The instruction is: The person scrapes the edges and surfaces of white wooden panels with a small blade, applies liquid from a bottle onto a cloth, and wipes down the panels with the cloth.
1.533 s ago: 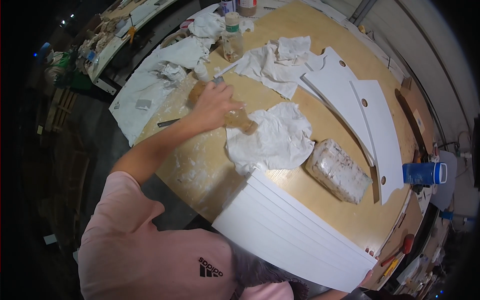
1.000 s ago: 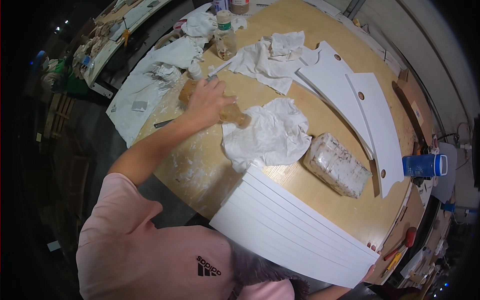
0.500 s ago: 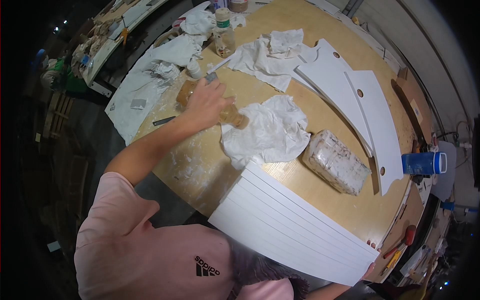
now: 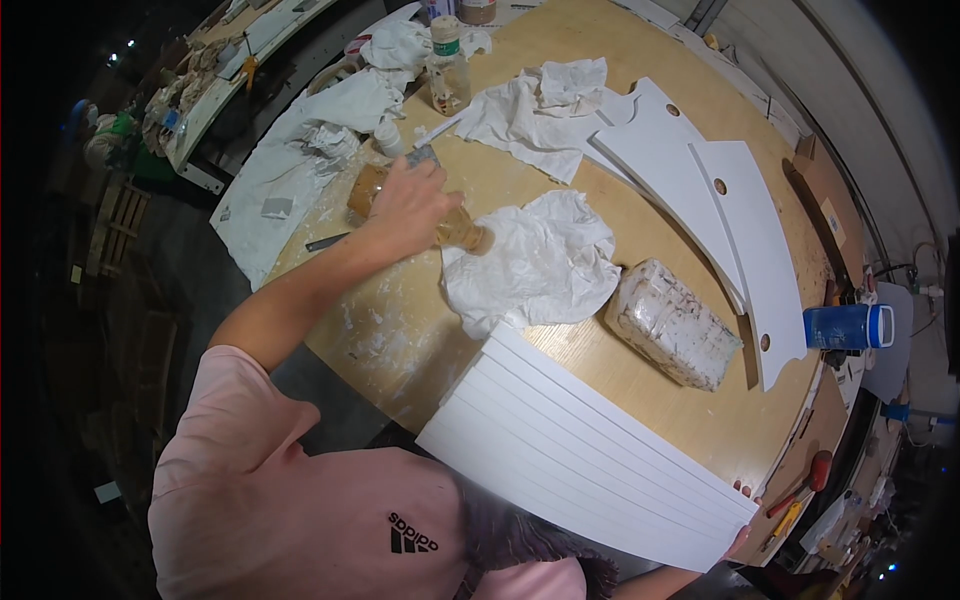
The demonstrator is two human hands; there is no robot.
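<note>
My left hand (image 4: pixel 408 210) is wrapped round a clear bottle (image 4: pixel 462 230) of amber liquid. The bottle lies tilted, one end against a crumpled white cloth (image 4: pixel 535 262). A small grey block (image 4: pixel 422 157) shows at my fingertips; I cannot tell whether they touch it. In front of my body is a stack of white curved panels (image 4: pixel 590 450), fanned so that several edges show. My right hand (image 4: pixel 742 535) grips the right end of that stack, fingertips over the edge and the rest of the hand mostly hidden. Just beyond the stack lies a scuffed, plastic-wrapped block (image 4: pixel 672 325).
White curved panels with round holes (image 4: pixel 745 250) lie at the right, by another white cloth (image 4: pixel 540 110). A jar with a green band (image 4: pixel 448 80) stands at the back. A blue jug (image 4: pixel 848 326) and a red-handled screwdriver (image 4: pixel 818 472) sit along the right edge.
My left hand and the bottle have shifted very slightly to the left. The right hand and the stack of panels stay where they were.
</note>
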